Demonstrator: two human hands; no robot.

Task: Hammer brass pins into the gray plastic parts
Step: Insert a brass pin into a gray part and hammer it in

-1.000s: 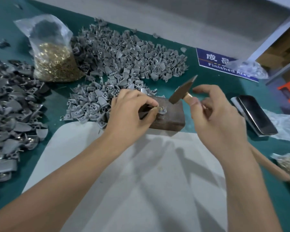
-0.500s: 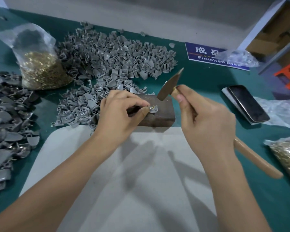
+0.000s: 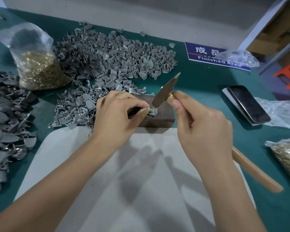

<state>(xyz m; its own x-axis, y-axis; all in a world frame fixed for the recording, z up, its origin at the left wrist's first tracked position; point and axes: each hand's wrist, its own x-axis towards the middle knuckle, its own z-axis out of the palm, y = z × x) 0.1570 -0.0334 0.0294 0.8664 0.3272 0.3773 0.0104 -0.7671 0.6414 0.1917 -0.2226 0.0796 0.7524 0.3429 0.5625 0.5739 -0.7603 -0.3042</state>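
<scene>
On the dark rectangular block (image 3: 159, 114), the left hand (image 3: 117, 114) pinches a small gray plastic part (image 3: 153, 111); the right hand (image 3: 203, 126) grips a wooden-handled hammer (image 3: 166, 88) over its brass pin (image 3: 152, 108).

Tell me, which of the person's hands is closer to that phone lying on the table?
The right hand, gripping the hammer, is nearer; the phone lies just beyond it to the right. The left hand pinches a gray plastic part on the block, farther left.

Part (image 3: 153, 112) on block (image 3: 164, 114)
</scene>
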